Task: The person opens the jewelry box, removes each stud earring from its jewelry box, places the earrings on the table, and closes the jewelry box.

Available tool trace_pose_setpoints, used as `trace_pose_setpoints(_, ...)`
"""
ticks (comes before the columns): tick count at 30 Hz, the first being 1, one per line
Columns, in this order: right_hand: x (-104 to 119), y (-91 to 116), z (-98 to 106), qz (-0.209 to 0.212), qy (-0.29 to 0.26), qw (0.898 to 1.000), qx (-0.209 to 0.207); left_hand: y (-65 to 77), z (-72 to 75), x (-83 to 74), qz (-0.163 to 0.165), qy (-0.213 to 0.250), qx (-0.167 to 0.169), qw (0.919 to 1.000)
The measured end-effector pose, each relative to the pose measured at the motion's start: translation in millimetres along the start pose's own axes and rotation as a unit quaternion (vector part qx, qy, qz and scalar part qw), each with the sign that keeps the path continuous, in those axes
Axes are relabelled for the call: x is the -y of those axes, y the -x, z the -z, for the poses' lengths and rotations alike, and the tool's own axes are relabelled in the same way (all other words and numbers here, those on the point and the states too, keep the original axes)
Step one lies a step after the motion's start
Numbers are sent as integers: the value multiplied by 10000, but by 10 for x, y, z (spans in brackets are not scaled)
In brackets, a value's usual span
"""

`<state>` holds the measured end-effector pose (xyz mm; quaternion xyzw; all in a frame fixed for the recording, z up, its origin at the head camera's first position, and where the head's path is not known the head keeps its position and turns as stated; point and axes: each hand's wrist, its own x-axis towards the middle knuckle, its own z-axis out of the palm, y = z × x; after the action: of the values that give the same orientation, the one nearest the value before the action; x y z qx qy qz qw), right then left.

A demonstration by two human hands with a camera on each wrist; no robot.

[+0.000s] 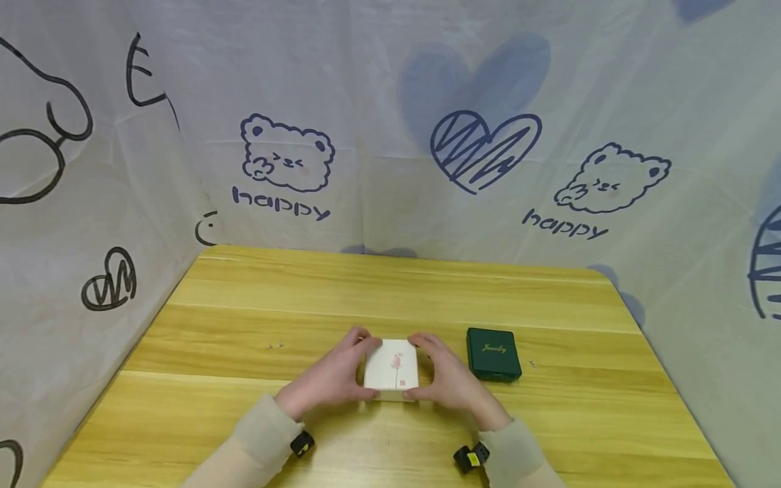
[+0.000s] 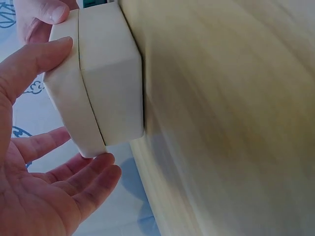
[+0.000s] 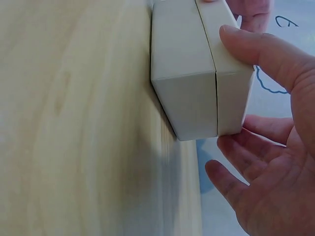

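Note:
A small white gift box [image 1: 384, 369] with a pink flower printed on its lid stands on the wooden table between both hands. My left hand [image 1: 334, 375] grips the left side of the lid, thumb at the near edge and fingers at the far edge. On the other side my right hand [image 1: 449, 379] holds the lid the same way. Both wrist views show a thin seam between the lid [image 2: 64, 88] and the box base [image 3: 182, 64]. The lid sits on the base, and the base rests on the table. The inside is hidden.
Right of the hands lies a dark green case [image 1: 494, 362] marked "Jewelry", closed. The wooden table [image 1: 390, 291] reaches back to a white cloth [image 1: 378, 68] with drawn bears and hearts. Small clear bits [image 1: 276, 346] lie to the left.

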<state>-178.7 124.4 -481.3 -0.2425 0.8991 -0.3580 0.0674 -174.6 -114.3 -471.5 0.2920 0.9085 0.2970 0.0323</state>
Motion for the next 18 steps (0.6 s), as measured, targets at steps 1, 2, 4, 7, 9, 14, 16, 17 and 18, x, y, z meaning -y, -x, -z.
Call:
trace_pose_setpoints(1,-1,1,-5,-4,22,10000,2,2,-5,2,4,-12,15,10000)
trace_pose_setpoints(2,0,2,-8,-11,37,10000,-2,3,-10,5,4,-32,29,10000)
trace_pose_setpoints(4,-1,3,-11,-14,59,10000,-12,0,-19,11,-9,-80,38,10000)
trace_pose_setpoints(7,-4,2,-11,13,76,10000,-19,-2,-20,12,-45,-120,35,9999)
trace_pose_setpoints(9,-7,2,-12,49,54,10000,-15,-4,-23,14,-65,-112,26,9999)
trace_pose_setpoints(14,-14,5,-11,121,-142,9998,36,-8,-37,18,-97,-126,32,9999)
trace_pose_setpoints(16,-20,7,-12,110,-193,9997,62,-8,-45,21,-108,-144,48,9998)
trace_pose_setpoints(17,-22,9,-14,103,-207,9997,75,-8,-49,21,-109,-143,55,9998)
trace_pose_setpoints(18,-25,9,-15,86,-210,9997,84,-8,-51,20,-116,-132,60,9998)
